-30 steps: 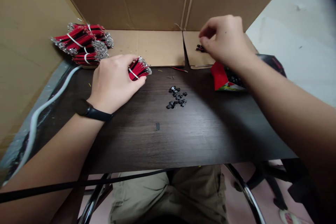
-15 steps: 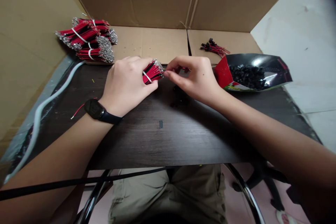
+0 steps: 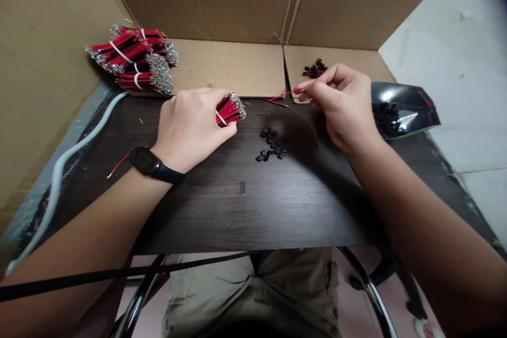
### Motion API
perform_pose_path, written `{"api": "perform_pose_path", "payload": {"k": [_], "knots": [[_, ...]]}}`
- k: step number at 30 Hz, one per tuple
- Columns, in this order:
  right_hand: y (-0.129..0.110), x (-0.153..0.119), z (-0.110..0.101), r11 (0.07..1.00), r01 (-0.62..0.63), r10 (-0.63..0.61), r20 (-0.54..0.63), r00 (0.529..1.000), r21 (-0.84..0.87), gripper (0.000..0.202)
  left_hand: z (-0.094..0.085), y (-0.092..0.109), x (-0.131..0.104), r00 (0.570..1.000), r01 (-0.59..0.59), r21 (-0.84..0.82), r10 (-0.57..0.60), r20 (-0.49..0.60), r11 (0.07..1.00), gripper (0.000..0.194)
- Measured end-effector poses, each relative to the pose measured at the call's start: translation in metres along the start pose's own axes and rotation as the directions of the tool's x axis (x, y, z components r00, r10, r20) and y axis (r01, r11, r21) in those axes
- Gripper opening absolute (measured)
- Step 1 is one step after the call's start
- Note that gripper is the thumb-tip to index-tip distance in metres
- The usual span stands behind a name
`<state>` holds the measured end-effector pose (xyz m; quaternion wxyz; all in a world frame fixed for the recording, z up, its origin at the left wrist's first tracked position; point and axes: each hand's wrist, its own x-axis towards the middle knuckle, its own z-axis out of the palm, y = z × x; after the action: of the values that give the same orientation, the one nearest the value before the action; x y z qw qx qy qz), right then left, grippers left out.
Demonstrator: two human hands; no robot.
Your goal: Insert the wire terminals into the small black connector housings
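Left hand (image 3: 190,119): grasping the banded wire bundle (image 3: 227,111), fingers and thumb closed around its sides, crimped metal ends exposed toward the right hand.
Right hand (image 3: 346,100): thumb and fingertips pinched on a thin red wire (image 3: 291,93); palm raised above the tabletop (image 3: 214,211).
Red wire: extends leftward from the right fingertips, over or beside a loose lead (image 3: 281,103) lying at the edge of the cardboard sheet (image 3: 237,71). Contact between the two cannot be confirmed.
Change, right hand: withdrawn from the crimped ends of the bundle toward its own side; the red wire is now clearly visible in the pinch. The left hand has kept its position and hold.
Effect of change: one wire is isolated from the bundle for separate handling, and the black connector housings (image 3: 263,155) are uncovered and accessible. Origin of the wire in the bundle is inferred.
Connector housings: loose cluster on the tabletop, between the hands and nearer the person.
Wired connectors (image 3: 316,67): grouped on the cardboard beyond the right hand, partly hidden by it.
Black-lined box (image 3: 407,108): right of the right hand, holding black parts.
Stacked wire bundles (image 3: 130,58): far left, bound with white ties.
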<state>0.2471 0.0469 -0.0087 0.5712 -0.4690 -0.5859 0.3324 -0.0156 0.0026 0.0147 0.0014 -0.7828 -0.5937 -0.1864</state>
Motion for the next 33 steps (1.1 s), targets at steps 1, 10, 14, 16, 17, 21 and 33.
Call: {"api": "perform_pose_path", "payload": {"k": [1, 10, 14, 16, 17, 21, 33], "knots": [[0.003, 0.001, 0.000, 0.999, -0.003, 0.003, -0.005, 1.000, -0.053, 0.016, 0.001, 0.000, 0.000, 1.000, 0.000, -0.006, 0.000, 0.001, 1.000, 0.027], [0.025, 0.000, 0.007, 0.709, 0.161, -0.066, 0.163, 0.984, -0.687, 0.005, 0.003, 0.001, 0.000, 1.000, 0.002, -0.004, -0.002, -0.012, 1.000, 0.032], [0.035, 0.006, 0.009, 0.660, 0.231, -0.091, 0.229, 0.969, -0.715, 0.023, 0.002, 0.003, 0.001, 1.000, 0.002, 0.029, -0.001, -0.004, 1.000, 0.034], [0.039, 0.010, 0.011, 0.635, 0.257, -0.089, 0.262, 0.961, -0.728, 0.028, 0.003, 0.003, 0.000, 1.000, 0.001, 0.042, 0.000, -0.005, 0.999, 0.033], [0.041, 0.012, 0.012, 0.625, 0.262, -0.083, 0.272, 0.959, -0.735, 0.028, 0.003, 0.003, 0.000, 1.000, -0.001, 0.047, 0.001, -0.007, 0.999, 0.033], [0.042, 0.013, 0.009, 0.616, 0.284, -0.078, 0.301, 0.950, -0.735, 0.030, 0.004, 0.001, 0.000, 1.000, -0.018, 0.060, 0.018, -0.007, 0.998, 0.033], [-0.001, -0.022, 0.015, 0.812, 0.367, -0.211, 0.358, 0.910, -0.455, 0.017, 0.004, 0.007, -0.001, 0.993, -0.113, 0.002, 0.113, 0.018, 0.994, 0.018]]}}
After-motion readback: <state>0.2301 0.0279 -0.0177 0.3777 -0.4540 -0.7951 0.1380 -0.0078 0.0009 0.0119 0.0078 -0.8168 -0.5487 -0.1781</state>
